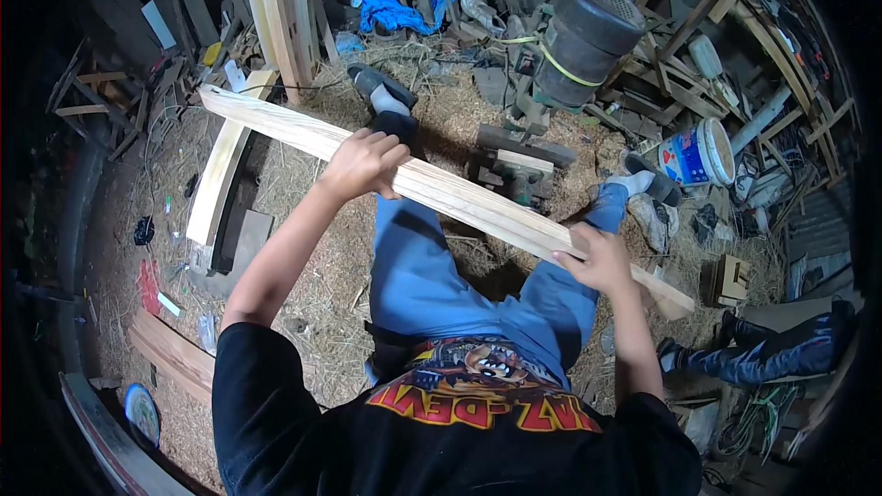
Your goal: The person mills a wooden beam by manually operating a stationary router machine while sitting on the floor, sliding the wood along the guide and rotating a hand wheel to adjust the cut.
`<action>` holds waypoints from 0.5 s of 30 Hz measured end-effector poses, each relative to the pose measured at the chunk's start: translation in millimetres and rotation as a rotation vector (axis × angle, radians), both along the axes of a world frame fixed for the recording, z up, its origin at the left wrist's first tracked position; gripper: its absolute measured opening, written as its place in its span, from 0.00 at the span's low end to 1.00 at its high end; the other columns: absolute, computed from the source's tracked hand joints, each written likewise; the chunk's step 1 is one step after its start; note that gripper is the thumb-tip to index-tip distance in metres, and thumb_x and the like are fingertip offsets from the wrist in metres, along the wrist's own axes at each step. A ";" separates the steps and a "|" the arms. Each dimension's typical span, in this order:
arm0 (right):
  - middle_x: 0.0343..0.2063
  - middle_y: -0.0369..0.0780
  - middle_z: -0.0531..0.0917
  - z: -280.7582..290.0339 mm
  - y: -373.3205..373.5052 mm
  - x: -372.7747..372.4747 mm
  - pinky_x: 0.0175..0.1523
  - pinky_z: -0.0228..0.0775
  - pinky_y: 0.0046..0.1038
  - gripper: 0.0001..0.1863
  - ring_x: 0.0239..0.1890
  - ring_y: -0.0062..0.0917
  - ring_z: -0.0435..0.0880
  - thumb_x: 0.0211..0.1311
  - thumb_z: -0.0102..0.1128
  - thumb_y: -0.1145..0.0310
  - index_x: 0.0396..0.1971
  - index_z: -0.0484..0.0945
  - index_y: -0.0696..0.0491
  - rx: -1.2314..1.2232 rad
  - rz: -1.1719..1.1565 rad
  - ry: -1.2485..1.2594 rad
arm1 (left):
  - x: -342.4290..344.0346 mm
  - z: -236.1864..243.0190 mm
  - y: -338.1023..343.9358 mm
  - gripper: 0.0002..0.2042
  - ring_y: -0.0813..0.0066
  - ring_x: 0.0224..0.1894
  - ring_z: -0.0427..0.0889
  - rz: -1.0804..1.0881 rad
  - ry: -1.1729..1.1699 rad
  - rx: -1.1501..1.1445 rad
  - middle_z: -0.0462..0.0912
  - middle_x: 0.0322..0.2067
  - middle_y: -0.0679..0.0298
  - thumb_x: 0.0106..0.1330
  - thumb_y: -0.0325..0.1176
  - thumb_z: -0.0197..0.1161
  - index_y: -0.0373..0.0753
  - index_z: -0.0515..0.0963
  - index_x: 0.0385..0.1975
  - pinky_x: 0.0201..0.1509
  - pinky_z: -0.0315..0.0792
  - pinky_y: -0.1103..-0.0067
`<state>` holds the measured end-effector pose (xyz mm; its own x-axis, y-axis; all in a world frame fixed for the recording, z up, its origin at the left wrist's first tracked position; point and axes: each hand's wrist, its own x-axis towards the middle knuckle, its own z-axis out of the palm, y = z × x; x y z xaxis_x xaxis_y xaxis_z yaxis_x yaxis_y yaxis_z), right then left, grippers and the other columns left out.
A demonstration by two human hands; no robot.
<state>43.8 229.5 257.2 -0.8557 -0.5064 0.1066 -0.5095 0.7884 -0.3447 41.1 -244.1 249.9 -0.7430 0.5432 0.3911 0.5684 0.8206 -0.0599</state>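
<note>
Slantwise, a long pale board spans the space above the person's blue trousers, the left hand and right hand clasped on it well apart, probably to keep its length balanced. Below lie scattered wood shavings.

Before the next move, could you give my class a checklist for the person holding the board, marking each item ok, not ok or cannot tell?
1. Left grip on the board: ok, fingers curl over it.
2. Right grip on the board: ok, nearer its right end.
3. Board's left end free of the pale plank: cannot tell, they overlap in view.
4. Ground swept: not ok, straw lies about.
5. Enough room from another person's legs, right: cannot tell, distance unclear.
</note>
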 end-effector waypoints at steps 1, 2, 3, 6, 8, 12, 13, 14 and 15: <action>0.28 0.47 0.88 -3.8 -11.8 2.2 0.40 0.79 0.47 0.25 0.34 0.50 0.88 0.55 0.72 0.42 0.40 0.81 0.48 -0.011 0.014 -0.028 | -0.6 -9.7 -10.3 0.33 0.67 0.41 0.83 -0.001 -0.011 -0.001 0.76 0.33 0.70 0.30 0.55 0.78 0.46 0.76 0.38 0.45 0.73 0.70; 0.28 0.47 0.88 -11.8 -19.6 3.6 0.40 0.79 0.47 0.25 0.34 0.50 0.88 0.55 0.72 0.42 0.40 0.81 0.48 0.002 0.005 -0.002 | -2.7 -20.6 -20.5 0.33 0.66 0.42 0.83 -0.004 -0.020 0.001 0.76 0.33 0.70 0.30 0.56 0.77 0.46 0.76 0.38 0.45 0.73 0.70; 0.29 0.48 0.88 -23.7 -26.6 4.5 0.39 0.79 0.46 0.25 0.34 0.49 0.88 0.55 0.72 0.43 0.40 0.81 0.48 0.015 -0.004 0.023 | -6.6 -30.4 -31.7 0.33 0.66 0.42 0.83 0.003 -0.053 -0.004 0.76 0.33 0.68 0.34 0.59 0.75 0.45 0.75 0.38 0.47 0.74 0.70; 0.31 0.49 0.88 -36.4 -51.4 3.8 0.38 0.79 0.47 0.24 0.34 0.48 0.89 0.57 0.71 0.44 0.41 0.81 0.48 0.041 -0.009 -0.024 | -14.7 -46.0 -53.6 0.32 0.64 0.42 0.83 0.010 -0.054 -0.041 0.76 0.33 0.67 0.38 0.62 0.71 0.45 0.75 0.37 0.47 0.75 0.67; 0.32 0.49 0.89 -46.3 -68.5 -0.9 0.38 0.79 0.47 0.23 0.34 0.48 0.89 0.58 0.71 0.45 0.42 0.81 0.48 0.023 0.001 -0.035 | -22.4 -49.9 -69.9 0.30 0.60 0.40 0.82 -0.003 -0.071 -0.018 0.75 0.32 0.64 0.43 0.64 0.68 0.44 0.73 0.35 0.45 0.76 0.65; 0.25 0.47 0.86 -56.5 -106.9 -19.1 0.36 0.79 0.47 0.23 0.31 0.48 0.88 0.58 0.72 0.45 0.40 0.81 0.47 -0.020 0.008 0.037 | -40.2 -57.7 -99.6 0.28 0.54 0.39 0.82 0.090 -0.191 0.011 0.77 0.33 0.61 0.44 0.56 0.74 0.42 0.71 0.34 0.43 0.76 0.61; 0.26 0.48 0.87 -58.4 -115.4 -24.6 0.37 0.80 0.47 0.22 0.31 0.48 0.88 0.59 0.71 0.45 0.41 0.80 0.47 0.011 0.005 0.040 | -44.2 -61.5 -106.5 0.28 0.54 0.40 0.83 0.105 -0.187 0.027 0.77 0.34 0.61 0.44 0.54 0.75 0.42 0.71 0.35 0.43 0.76 0.61; 0.27 0.47 0.87 -59.6 -123.9 -28.9 0.37 0.80 0.47 0.22 0.32 0.47 0.88 0.58 0.71 0.46 0.40 0.79 0.48 0.014 0.014 0.056 | -46.0 -66.3 -112.6 0.28 0.54 0.40 0.83 0.121 -0.183 0.043 0.78 0.34 0.61 0.43 0.53 0.76 0.42 0.70 0.35 0.43 0.76 0.61; 0.28 0.46 0.88 -60.7 -132.6 -32.5 0.37 0.80 0.47 0.21 0.32 0.46 0.88 0.58 0.72 0.47 0.39 0.79 0.48 0.017 0.023 0.072 | -45.5 -71.6 -118.4 0.28 0.54 0.42 0.83 0.153 -0.188 0.043 0.78 0.35 0.61 0.42 0.52 0.78 0.42 0.70 0.35 0.44 0.76 0.62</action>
<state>11.3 96.9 196.6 -0.8342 -0.5282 0.1585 -0.5506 0.7815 -0.2934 -4.4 -362.5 178.2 -0.8772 0.4043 0.2590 0.4349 0.8976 0.0721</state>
